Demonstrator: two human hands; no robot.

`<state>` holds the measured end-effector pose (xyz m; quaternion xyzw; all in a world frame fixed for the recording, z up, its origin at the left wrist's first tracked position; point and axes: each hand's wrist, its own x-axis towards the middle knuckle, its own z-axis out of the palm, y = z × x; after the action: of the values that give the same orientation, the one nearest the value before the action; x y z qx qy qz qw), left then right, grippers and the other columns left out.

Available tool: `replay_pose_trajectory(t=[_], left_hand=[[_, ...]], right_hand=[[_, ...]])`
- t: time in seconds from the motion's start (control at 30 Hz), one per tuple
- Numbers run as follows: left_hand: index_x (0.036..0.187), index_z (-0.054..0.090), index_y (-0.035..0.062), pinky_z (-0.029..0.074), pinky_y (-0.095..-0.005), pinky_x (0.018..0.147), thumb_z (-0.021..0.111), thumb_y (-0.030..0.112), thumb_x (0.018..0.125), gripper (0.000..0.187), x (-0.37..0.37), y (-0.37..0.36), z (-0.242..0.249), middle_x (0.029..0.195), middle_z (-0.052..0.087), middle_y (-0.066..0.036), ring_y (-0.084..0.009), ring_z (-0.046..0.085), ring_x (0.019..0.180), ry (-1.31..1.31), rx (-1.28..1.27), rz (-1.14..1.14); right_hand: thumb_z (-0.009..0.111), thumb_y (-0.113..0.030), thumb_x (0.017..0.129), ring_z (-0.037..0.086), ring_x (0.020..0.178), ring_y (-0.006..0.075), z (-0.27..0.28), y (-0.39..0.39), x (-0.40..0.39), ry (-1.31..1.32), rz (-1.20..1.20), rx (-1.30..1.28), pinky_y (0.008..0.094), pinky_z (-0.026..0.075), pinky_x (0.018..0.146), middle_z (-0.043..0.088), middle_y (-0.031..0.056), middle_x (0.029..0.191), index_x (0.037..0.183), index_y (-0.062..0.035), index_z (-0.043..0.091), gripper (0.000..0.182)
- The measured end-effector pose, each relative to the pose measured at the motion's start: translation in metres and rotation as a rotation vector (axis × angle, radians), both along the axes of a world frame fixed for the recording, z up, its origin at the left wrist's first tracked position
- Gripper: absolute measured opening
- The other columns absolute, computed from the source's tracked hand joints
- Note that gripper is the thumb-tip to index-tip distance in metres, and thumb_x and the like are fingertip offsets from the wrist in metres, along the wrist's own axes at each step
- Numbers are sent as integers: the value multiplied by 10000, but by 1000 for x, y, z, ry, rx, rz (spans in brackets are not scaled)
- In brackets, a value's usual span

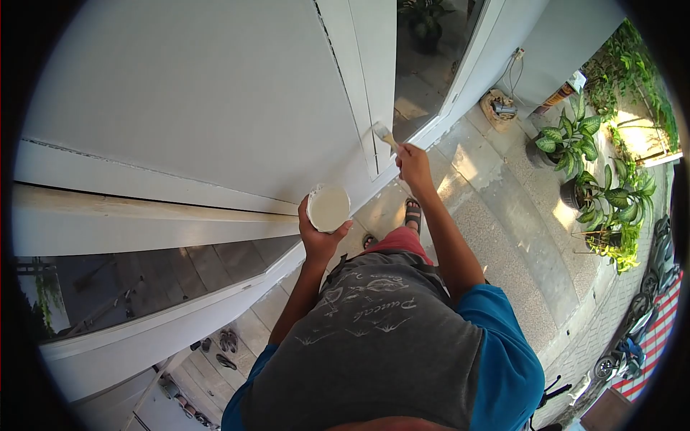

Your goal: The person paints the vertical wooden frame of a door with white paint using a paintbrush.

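Observation:
My left hand (320,233) is wrapped round a round tub (328,207) of pale, cream-white paint, held upright near the white wall panel (215,93). Higher up and to the right, my right hand (412,164) grips the handle of a paintbrush (385,135). The bristles are coated white and lie at the white frame (371,86) beside the dark glass. Whether they press on the frame is hard to tell. A dark, uneven gap runs between panel and frame.
Potted plants (571,140) stand at the right on the paved floor (496,208). Near the wall's far end sits a basket-like container (498,109) with a cable above it. Sandals (228,341) lie at the lower left. Motorcycles (618,352) are at the far right.

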<state>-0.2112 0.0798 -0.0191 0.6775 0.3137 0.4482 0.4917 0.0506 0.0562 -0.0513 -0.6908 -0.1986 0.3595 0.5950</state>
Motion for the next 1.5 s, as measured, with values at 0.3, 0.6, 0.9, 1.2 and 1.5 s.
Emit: replay_pose_trajectory(t=[0.3, 0.6, 0.9, 1.2, 1.5], left_hand=[[1370, 349, 11, 497, -359, 938, 890, 118, 659, 900, -3, -2, 2, 1218, 576, -123, -216, 596, 1110, 9, -6, 7], [1369, 369, 3, 480, -364, 952, 903, 191, 651, 914, -6, -2, -4, 1226, 567, -118, -220, 583, 1123, 5, -10, 35], [1363, 358, 11, 490, -362, 941, 892, 146, 663, 891, -4, -2, 2, 1219, 574, -122, -221, 596, 1107, 14, 4, -3], [1368, 352, 11, 490, -363, 942, 900, 177, 657, 913, -6, -3, 0, 1225, 570, -127, -223, 592, 1114, -7, -6, 10], [1375, 343, 10, 486, -367, 950, 892, 155, 667, 907, -11, -1, -2, 1231, 563, -129, -223, 584, 1127, 21, 14, 38]], right_hand=[[525, -188, 1004, 433, 591, 41, 119, 9, 4, 42, 42, 540, 197, 365, 520, 514, -11, 696, 1195, -4, 624, 283], [556, -173, 953, 555, 582, 132, -96, -2, 7, -524, -21, -108, 304, 447, 555, 590, 95, 653, 1102, 16, 668, 265], [513, -170, 993, 440, 581, 60, 138, -7, 7, -175, 1, 342, 243, 375, 526, 514, -3, 655, 1164, 25, 635, 287], [521, -154, 977, 491, 567, 91, -99, 3, 10, -100, -31, 136, 267, 422, 537, 555, 25, 654, 1170, 23, 638, 288], [507, -171, 961, 503, 557, 102, 43, 3, 14, -114, 5, 71, 274, 400, 535, 560, 41, 626, 1079, 62, 658, 302]])
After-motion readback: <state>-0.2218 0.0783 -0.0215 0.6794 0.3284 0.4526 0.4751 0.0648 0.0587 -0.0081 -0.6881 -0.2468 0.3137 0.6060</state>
